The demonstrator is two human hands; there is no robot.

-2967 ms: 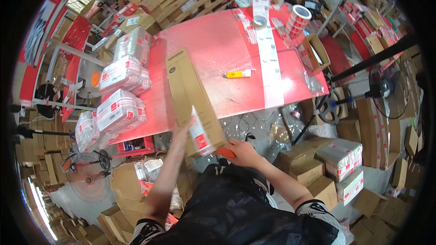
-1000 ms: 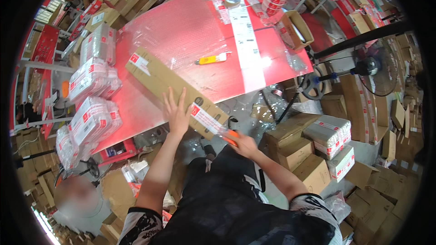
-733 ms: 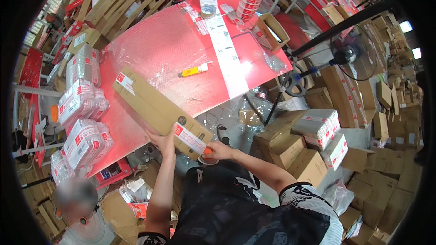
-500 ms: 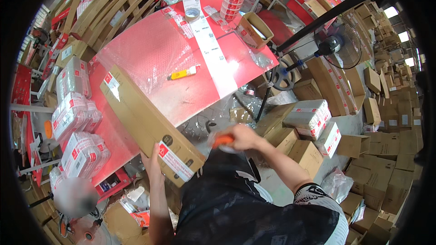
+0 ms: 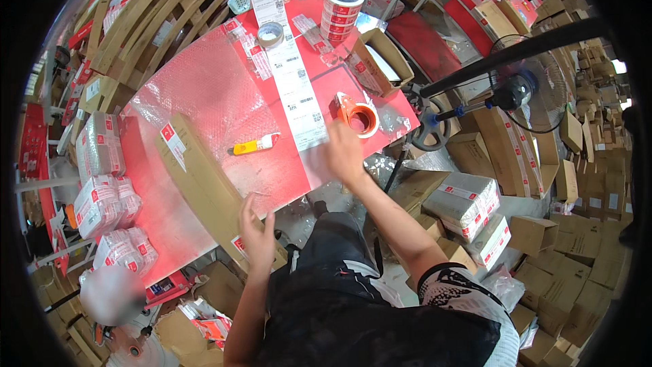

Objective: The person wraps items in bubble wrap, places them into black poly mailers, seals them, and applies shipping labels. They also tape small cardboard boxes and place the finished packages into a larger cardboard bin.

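Note:
A long cardboard box (image 5: 197, 180) lies diagonally on the red table, with a taped label at each end. My left hand (image 5: 258, 231) is beside its near end, fingers apart and holding nothing. My right hand (image 5: 345, 156), smeared by motion, is over the table's front edge beside a long white label strip (image 5: 299, 102); its fingers are unclear. Just beyond it, an orange tape dispenser (image 5: 358, 117) rests on the table. A yellow box cutter (image 5: 251, 146) lies between the cardboard box and the strip.
Wrapped parcels (image 5: 102, 200) line the table's left side. Stacked tape rolls (image 5: 338, 17), a loose roll (image 5: 270, 32) and an open box (image 5: 380, 61) sit toward the back. A black pole and fan (image 5: 516, 85) stand at the right, above cartons and parcels (image 5: 458, 200).
The orange dispenser, earlier in my right hand, now rests on the table to the upper right. My left hand has let go of the cardboard box. The whole view has shifted.

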